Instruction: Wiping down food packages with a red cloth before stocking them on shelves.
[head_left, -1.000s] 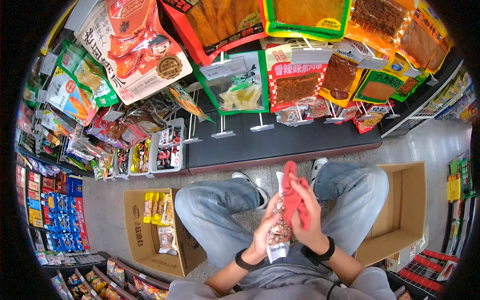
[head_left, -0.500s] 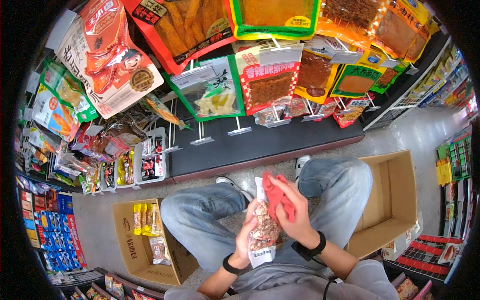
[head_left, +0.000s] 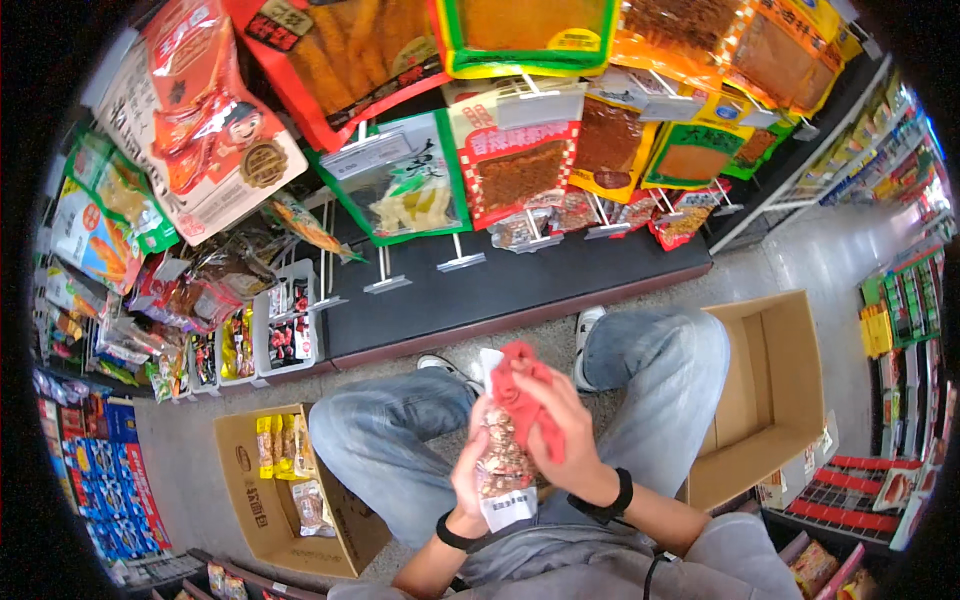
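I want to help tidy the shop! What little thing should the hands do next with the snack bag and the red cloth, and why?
Probably slide the red cloth further down the clear snack bag: the right hand presses it on the top part only, while the left hand holds the bag upright.

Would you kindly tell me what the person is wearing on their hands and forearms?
Both hands are bare, no gloves. The left hand has a thin black band at its wrist; the right hand has a wider black wristband. The forearms are uncovered, with no sleeves showing.
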